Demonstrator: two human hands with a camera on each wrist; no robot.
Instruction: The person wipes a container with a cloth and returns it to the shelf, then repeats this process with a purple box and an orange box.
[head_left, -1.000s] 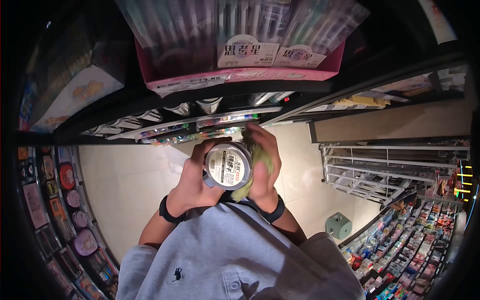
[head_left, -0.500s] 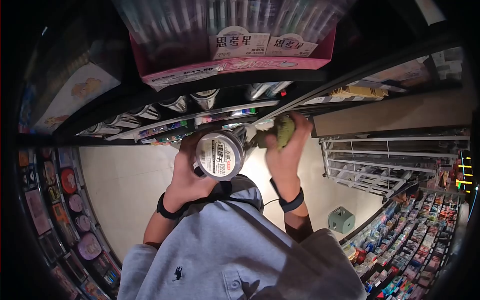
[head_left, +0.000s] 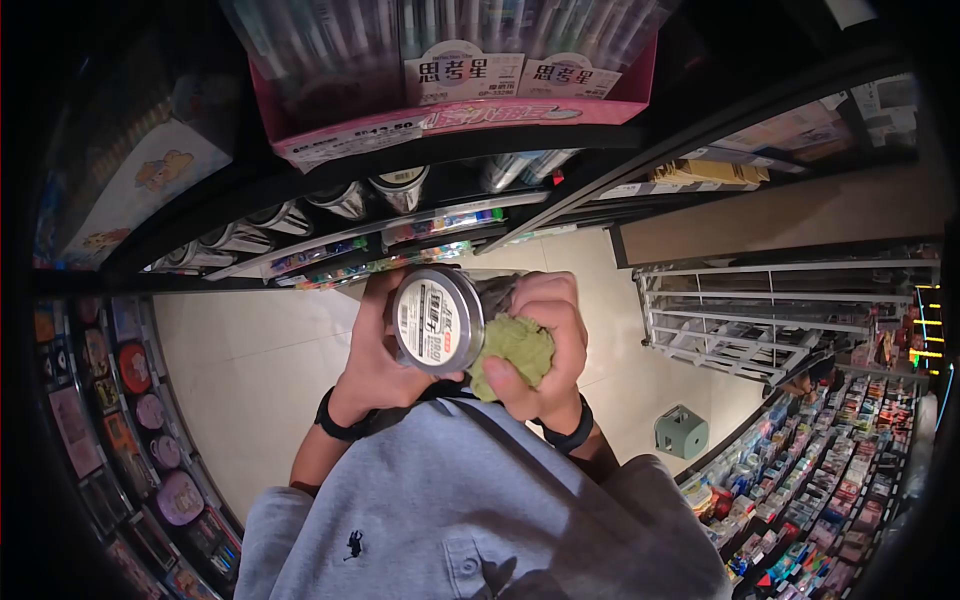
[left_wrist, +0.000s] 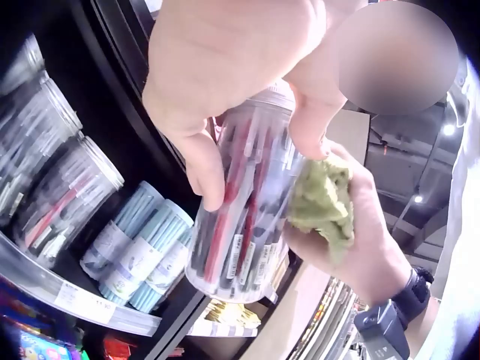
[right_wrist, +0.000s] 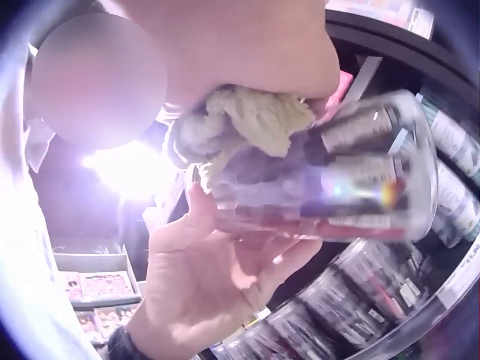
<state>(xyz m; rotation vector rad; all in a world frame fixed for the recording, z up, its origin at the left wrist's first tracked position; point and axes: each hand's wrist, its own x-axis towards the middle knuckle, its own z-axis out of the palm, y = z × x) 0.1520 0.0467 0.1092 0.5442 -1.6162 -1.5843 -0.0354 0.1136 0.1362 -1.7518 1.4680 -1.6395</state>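
Observation:
A clear plastic jar of pens (left_wrist: 244, 210) with a grey lid and white printed label (head_left: 430, 320) is held up before the chest. My left hand (head_left: 370, 355) grips it near the lid, thumb on one side and fingers on the other, as the left wrist view shows. In my right hand (head_left: 567, 345) is a bunched green cloth (head_left: 520, 350), lying against the jar's side. The right wrist view shows the cloth (right_wrist: 262, 120) over the wall of the jar, whose far end sticks out beyond it. Barcode labels on the pens show through the plastic.
Similar pen jars (head_left: 345, 200) line the black shelf ahead, beside light-blue cylinders (left_wrist: 142, 247). Above them stands a pink display box (head_left: 470, 115) of pens. White wire racks (head_left: 740, 330) and a green stool (head_left: 682, 432) are at the right; packed goods (head_left: 150, 400) hang at the left.
My right hand swung out to the right, away from the jar, with the cloth, then came back against the jar's side. The jar shifted slightly left, still in my left hand.

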